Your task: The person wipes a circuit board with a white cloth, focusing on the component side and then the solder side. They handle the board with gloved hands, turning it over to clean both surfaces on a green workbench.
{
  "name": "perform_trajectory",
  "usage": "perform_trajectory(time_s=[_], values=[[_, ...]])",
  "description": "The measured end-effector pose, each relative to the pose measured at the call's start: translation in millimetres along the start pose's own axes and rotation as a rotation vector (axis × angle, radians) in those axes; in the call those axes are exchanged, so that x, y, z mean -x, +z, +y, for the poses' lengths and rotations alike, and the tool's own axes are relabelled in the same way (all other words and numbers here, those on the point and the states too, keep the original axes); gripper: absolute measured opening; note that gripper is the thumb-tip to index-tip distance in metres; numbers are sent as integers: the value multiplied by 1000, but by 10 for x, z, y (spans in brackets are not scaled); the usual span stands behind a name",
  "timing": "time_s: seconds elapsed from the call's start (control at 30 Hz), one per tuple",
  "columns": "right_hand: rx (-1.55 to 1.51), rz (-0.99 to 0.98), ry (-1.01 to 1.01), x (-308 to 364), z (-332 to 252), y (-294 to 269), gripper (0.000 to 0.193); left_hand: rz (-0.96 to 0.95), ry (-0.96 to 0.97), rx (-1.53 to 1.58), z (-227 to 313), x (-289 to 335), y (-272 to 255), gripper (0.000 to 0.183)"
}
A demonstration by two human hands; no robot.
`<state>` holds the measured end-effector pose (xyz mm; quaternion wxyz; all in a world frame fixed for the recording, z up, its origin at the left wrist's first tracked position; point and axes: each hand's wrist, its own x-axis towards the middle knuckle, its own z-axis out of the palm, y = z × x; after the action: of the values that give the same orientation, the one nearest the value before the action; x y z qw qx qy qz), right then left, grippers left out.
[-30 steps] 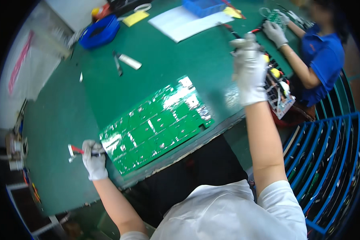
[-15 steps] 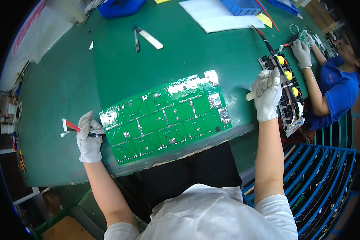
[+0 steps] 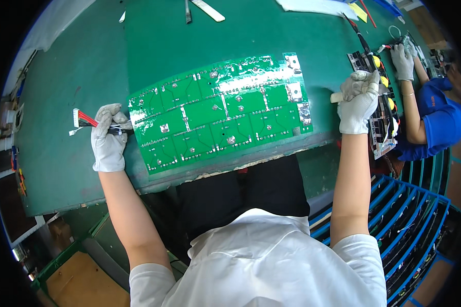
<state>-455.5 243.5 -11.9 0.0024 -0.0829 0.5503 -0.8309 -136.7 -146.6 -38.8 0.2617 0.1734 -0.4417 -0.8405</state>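
Observation:
A large green circuit board (image 3: 210, 115) lies on the table in front of me, solder side up and shiny at its top edge. At its left end, my gloved left hand (image 3: 110, 135) closes round a bundle of red, white and black wires (image 3: 89, 119). A white plug (image 3: 76, 117) sticks out on the far side of that hand. My gloved right hand (image 3: 359, 100) is closed to the right of the board, apart from it. From its fist pokes the cream-coloured end of a flat tool (image 3: 336, 97); the rest of it is hidden by the fingers.
Right of my right hand stands an assembled board (image 3: 381, 115) with yellow round parts and black cables. Beyond it a co-worker in blue (image 3: 433, 110) handles a small board with gloved hands. Two flat tools (image 3: 207, 9) lie at the back; a blue rack (image 3: 410, 215) stands lower right.
My view has shifted, so the table and board sit higher in the picture. Both hands keep their grip, and the board lies in about the same place between them.

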Motion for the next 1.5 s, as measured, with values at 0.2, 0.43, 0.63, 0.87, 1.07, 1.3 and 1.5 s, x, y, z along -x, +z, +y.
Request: perform_trajectory(time_s=[0.2,0.43,0.63,0.87,1.07,1.3,1.5], values=[[161,77,-23,150,-18,139,51,-60,-8,6,4,-42,-45,30],[319,92,-100,183,16,241,51,-112,-10,46,21,-63,-48,32],[113,96,-103,152,18,101,50,-37,-7,-31,8,-61,-25,32],[210,153,-89,183,-5,210,50,-97,-26,10,4,-44,-15,34],[171,149,-105,177,-4,188,49,-74,-37,-14,16,-66,-79,32],[217,157,-121,188,9,217,51,-69,-28,-17,23,-27,-52,27],[235,138,-141,155,16,174,51,-48,23,-107,-27,-63,-23,32]])
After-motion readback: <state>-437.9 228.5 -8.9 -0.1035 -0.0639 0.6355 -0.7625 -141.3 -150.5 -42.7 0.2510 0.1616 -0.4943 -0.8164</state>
